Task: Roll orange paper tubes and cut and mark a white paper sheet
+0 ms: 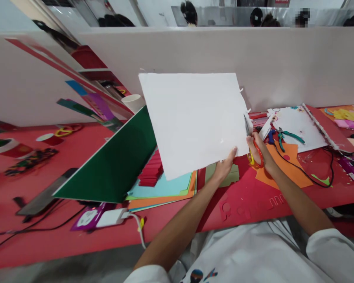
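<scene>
A large white sheet [194, 122] is held up over the red table, tilted toward me. My left hand [225, 166] grips its lower edge near the right corner, thumb on the front face and fingers hidden behind. My right hand [261, 147] is closed around scissors [258, 156] with red and yellow handles. Their blades point up along the sheet's right edge, which looks ragged, with small bits sticking out. Whether the blades are apart I cannot tell. A narrow white strip [266, 127] shows just beyond my right hand.
A green board [115, 161] leans at the left beside red stacked pieces [151, 169] and coloured paper [153, 188]. Green-handled pliers [292, 136] and orange paper [297, 173] lie at the right, crossed by a black cable [308, 173]. A pale partition [171, 51] rises behind.
</scene>
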The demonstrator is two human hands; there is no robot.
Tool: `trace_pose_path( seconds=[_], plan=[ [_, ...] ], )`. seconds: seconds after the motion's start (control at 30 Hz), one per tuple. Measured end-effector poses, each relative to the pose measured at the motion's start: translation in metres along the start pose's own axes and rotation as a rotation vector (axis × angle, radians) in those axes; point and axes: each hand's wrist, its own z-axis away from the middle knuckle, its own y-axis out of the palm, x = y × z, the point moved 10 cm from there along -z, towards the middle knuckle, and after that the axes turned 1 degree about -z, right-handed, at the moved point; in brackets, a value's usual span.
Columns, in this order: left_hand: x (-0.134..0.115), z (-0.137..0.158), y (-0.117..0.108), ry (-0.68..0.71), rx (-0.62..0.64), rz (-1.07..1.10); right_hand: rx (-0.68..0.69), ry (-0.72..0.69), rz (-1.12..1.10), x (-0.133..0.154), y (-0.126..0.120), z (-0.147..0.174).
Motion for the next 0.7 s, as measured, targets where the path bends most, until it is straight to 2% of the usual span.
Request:
trace_pose_path(
  seconds=[0.17, 0.33, 0.5, 0.7],
  plan=[
    [0.0, 0.004, 0.0, 0.011, -0.043, -0.002, -0.017, -0.037, 0.057, 0.006, 0.001, 0.002],
    [0.006, 0.007, 0.002, -0.06, -0.038, -0.049, -0.01, -0.03, 0.041, 0.001, 0.008, 0.004],
    [0.009, 0.005, -0.001, -0.038, -0.078, -0.062, -0.087, -0.073, 0.081, -0.002, 0.006, 0.003],
    [0.008, 0.004, 0.0, -0.041, -0.038, -0.029, -0.004, 0.008, -0.007, -0.007, 0.01, 0.002]
  ],
)
